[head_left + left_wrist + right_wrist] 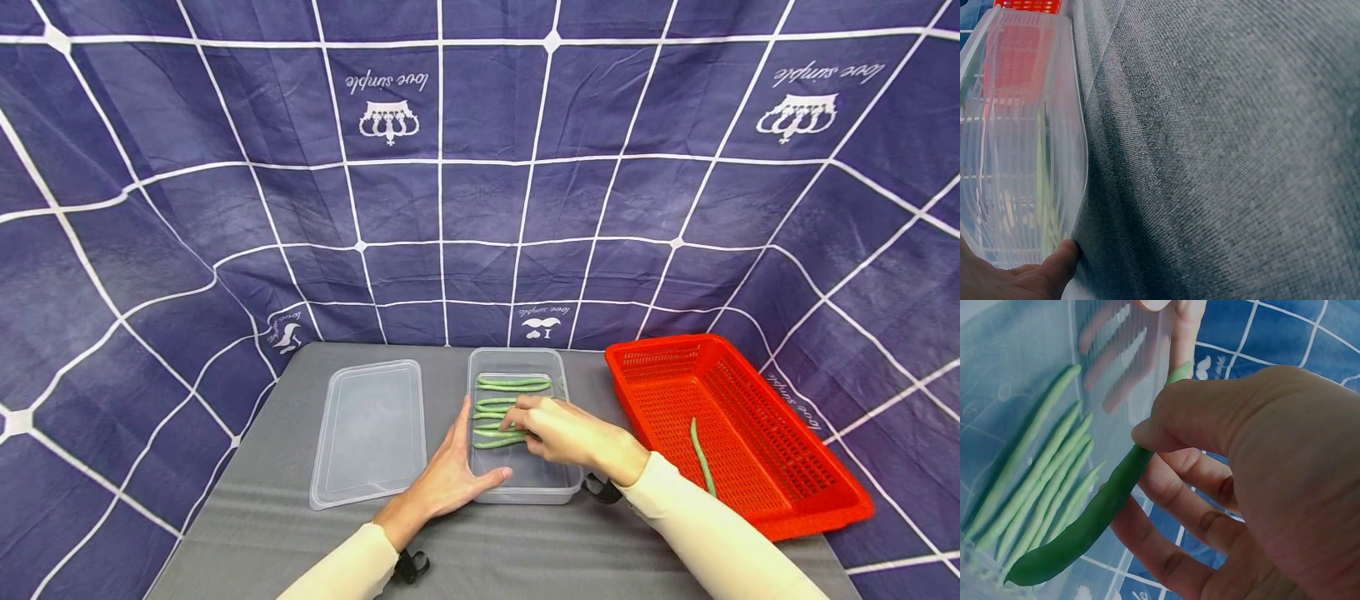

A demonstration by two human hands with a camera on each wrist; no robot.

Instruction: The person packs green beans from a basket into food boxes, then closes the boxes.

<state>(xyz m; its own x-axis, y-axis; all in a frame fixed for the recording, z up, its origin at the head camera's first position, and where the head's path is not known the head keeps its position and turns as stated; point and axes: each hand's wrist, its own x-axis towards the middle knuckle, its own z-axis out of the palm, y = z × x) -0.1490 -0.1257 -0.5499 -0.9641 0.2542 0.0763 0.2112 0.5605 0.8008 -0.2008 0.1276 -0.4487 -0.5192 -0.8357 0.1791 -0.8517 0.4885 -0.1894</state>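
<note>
Over the clear plastic container (517,497), my right hand (570,433) pinches a green bean (1094,515) between thumb and fingers, as the right wrist view shows. Below it, several green beans (1029,450) lie side by side across the container's floor. My left hand (453,479) rests along the container's left side with fingers extended. Its thumb is at the near left corner, and in the left wrist view the thumb (1063,259) touches the wall. Its fingers show blurred through the plastic in the right wrist view.
A flat translucent lid (371,433) lies on the grey cloth to the left. At the right stands a red perforated basket (817,515) with one green bean (702,458) in it. A blue checked cloth (480,200) hangs behind and along both sides.
</note>
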